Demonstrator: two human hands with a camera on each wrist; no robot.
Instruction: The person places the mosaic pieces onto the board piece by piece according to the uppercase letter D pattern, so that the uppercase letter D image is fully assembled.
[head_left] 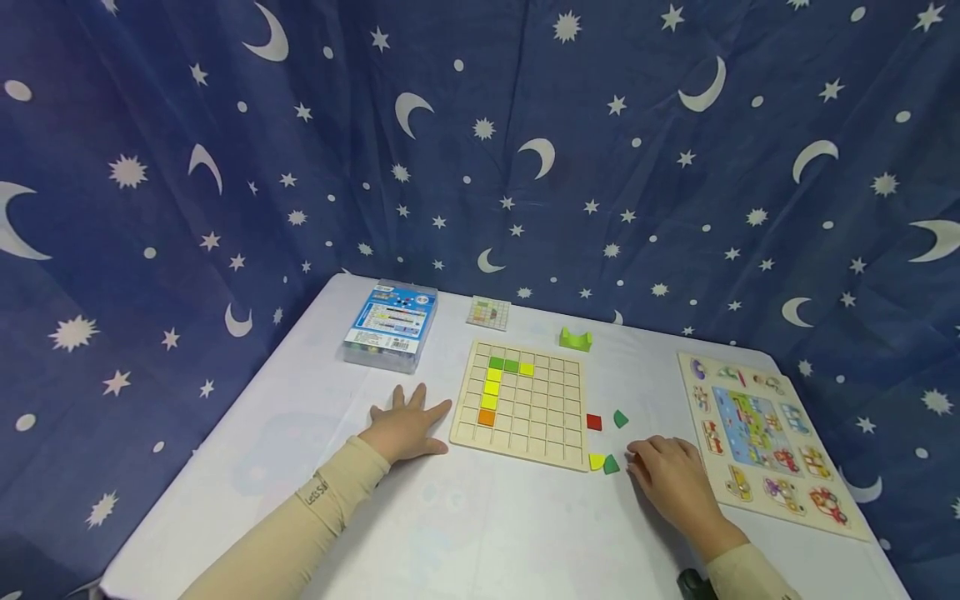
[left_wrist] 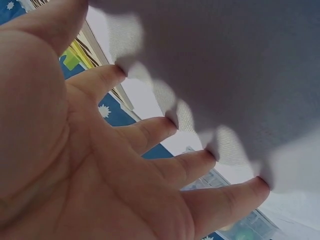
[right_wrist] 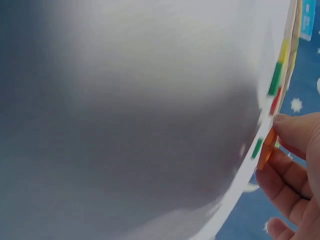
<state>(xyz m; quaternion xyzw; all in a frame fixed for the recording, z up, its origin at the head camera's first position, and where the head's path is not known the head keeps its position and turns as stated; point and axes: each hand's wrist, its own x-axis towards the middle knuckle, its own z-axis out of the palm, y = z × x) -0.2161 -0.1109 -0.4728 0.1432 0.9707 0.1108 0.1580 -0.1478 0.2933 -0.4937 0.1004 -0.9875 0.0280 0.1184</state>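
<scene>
My left hand (head_left: pixel 406 427) rests on the white table with its fingers spread, just left of the wooden grid board (head_left: pixel 551 410). In the left wrist view its fingertips (left_wrist: pixel 169 121) touch the cloth. On the board, green, yellow and orange square tiles form a bent line. My right hand (head_left: pixel 670 479) is to the right of the board. An orange tile (right_wrist: pixel 267 149) is pinched between its thumb and fingers; in the head view this tile is hidden. Nearby lie a red square tile (head_left: pixel 594 422), a yellow piece (head_left: pixel 596 462) and two green pieces (head_left: pixel 620 418).
A clear box with a blue label (head_left: pixel 390 326) stands at the back left. Behind the board are a small pattern card (head_left: pixel 488 313) and a light green holder (head_left: pixel 575 339). A vehicle picture puzzle (head_left: pixel 772 442) lies at the right. A starry blue curtain (head_left: pixel 450 167) hangs behind.
</scene>
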